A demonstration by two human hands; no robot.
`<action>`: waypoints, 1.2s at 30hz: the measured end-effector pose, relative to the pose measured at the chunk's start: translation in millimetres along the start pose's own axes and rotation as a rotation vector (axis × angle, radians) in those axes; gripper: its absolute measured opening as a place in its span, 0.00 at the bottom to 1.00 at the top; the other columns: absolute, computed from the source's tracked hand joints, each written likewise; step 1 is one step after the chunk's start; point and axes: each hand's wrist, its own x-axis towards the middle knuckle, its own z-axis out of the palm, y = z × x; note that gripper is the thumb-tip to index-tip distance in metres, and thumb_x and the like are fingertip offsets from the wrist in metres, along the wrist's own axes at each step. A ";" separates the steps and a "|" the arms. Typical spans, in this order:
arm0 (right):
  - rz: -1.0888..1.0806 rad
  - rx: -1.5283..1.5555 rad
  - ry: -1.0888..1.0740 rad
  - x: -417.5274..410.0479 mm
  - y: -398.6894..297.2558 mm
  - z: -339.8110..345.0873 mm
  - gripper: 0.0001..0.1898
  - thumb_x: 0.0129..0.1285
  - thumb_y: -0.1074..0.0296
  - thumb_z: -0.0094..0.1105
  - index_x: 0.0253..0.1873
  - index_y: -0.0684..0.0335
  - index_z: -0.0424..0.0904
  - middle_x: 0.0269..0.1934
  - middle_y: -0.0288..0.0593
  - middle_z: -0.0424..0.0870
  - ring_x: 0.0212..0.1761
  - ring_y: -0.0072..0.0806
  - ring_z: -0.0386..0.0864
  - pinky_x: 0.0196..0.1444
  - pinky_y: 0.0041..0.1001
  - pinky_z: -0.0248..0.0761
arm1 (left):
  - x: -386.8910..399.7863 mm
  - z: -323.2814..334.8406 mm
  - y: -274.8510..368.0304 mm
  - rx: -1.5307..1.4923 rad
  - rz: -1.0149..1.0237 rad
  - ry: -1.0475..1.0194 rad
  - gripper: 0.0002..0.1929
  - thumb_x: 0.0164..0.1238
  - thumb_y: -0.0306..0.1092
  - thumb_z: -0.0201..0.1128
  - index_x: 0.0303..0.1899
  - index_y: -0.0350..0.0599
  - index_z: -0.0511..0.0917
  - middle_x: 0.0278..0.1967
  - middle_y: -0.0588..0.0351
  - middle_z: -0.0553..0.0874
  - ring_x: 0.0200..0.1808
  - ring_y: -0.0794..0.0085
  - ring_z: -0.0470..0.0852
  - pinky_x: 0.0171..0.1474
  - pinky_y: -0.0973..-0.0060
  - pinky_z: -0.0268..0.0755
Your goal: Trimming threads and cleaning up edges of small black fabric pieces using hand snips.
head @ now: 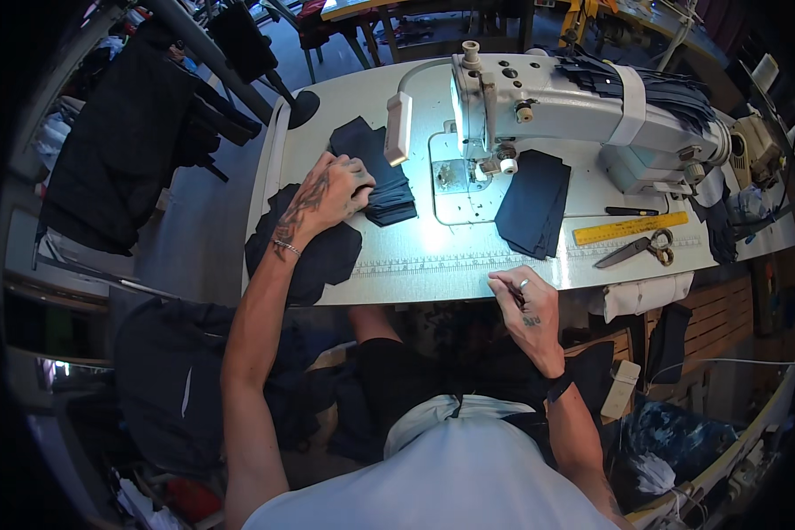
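Observation:
My left hand [338,187] is over the left part of the sewing table, its fingers curled at the edge of a stack of dark fabric pieces [385,169]. Whether it grips a piece is hidden. Under my left wrist lies another dark fabric pile [324,262]. My right hand [527,315] is at the table's front edge, thumb and fingertips drawn together, with nothing visible in them. Beyond it, a smaller stack of cut dark fabric [535,202] lies right of the needle area of a white industrial sewing machine [536,112].
A yellow ruler [629,228], metal scissors [636,250] and a dark-handled tool [631,211] lie to the right. A measuring scale [437,264] runs along the table front. A lamp [398,129] glows beside the machine head. Strapped fabric strips [642,86] rest on the machine arm.

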 end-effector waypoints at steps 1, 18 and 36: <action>-0.009 0.010 0.010 0.0 0.4 0.4 0.05 0.65 0.76 0.70 0.44 0.68 0.87 0.35 0.47 0.85 0.29 0.33 0.82 0.34 0.27 0.74 | -3.1 0.3 1.2 -0.008 0.045 0.027 0.09 0.66 0.35 0.68 0.44 0.45 0.89 0.45 0.54 0.88 0.47 0.61 0.82 0.61 0.65 0.69; -0.175 -0.432 0.186 13.5 9.3 -38.8 0.12 0.60 0.77 0.73 0.49 0.60 0.89 0.35 0.41 0.79 0.28 0.34 0.79 0.31 0.29 0.72 | -30.4 -9.5 26.2 0.009 0.127 0.199 0.09 0.66 0.29 0.68 0.47 0.43 0.85 0.47 0.57 0.85 0.52 0.61 0.82 0.62 0.65 0.69; -0.259 -0.665 -0.096 45.7 30.5 -44.9 0.19 0.55 0.76 0.71 0.53 0.59 0.87 0.38 0.40 0.77 0.31 0.39 0.82 0.32 0.36 0.75 | -71.9 38.7 217.1 -1.838 -0.468 -0.130 0.21 0.86 0.41 0.53 0.56 0.27 0.82 0.47 0.43 0.90 0.44 0.68 0.89 0.50 0.72 0.84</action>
